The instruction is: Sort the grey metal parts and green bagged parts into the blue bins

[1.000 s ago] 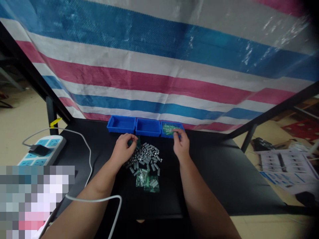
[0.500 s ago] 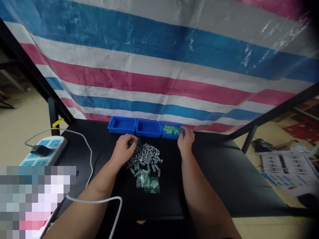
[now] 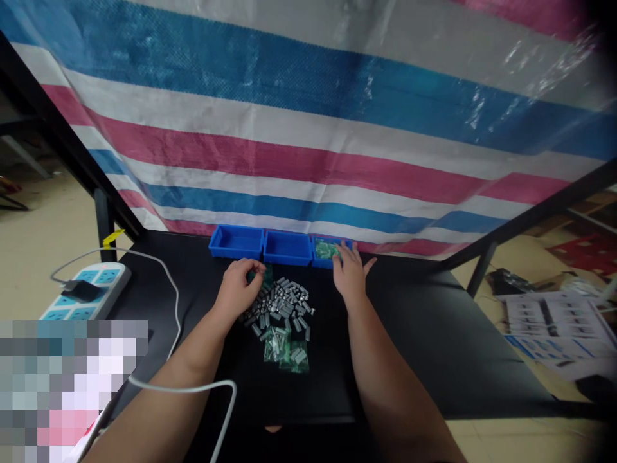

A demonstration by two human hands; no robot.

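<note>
Pinching, left grip point(image 3: 239, 287) seemingly holds green bag point(image 3: 268, 275); right grip point(image 3: 349, 275) spreads wide at blue bin point(image 3: 321, 262).

Green bag point(image 3: 267, 274) is pinched in L hand point(image 3: 238, 287) by heaped metal pcs point(image 3: 285, 301); R hand point(image 3: 350, 276), fingers spread, is held at R-most blue tray point(image 3: 322, 263), w/ green packets point(image 3: 326, 249) inside.

The right hand point(image 3: 350, 278) shifted back leftward from the right end of the blue bin point(image 3: 322, 262), and its fingers, bunched half a second earlier, fanned apart (the little finger splayed outward); behind the fingertips, some green packets point(image 3: 326, 249) became hidden.
</note>
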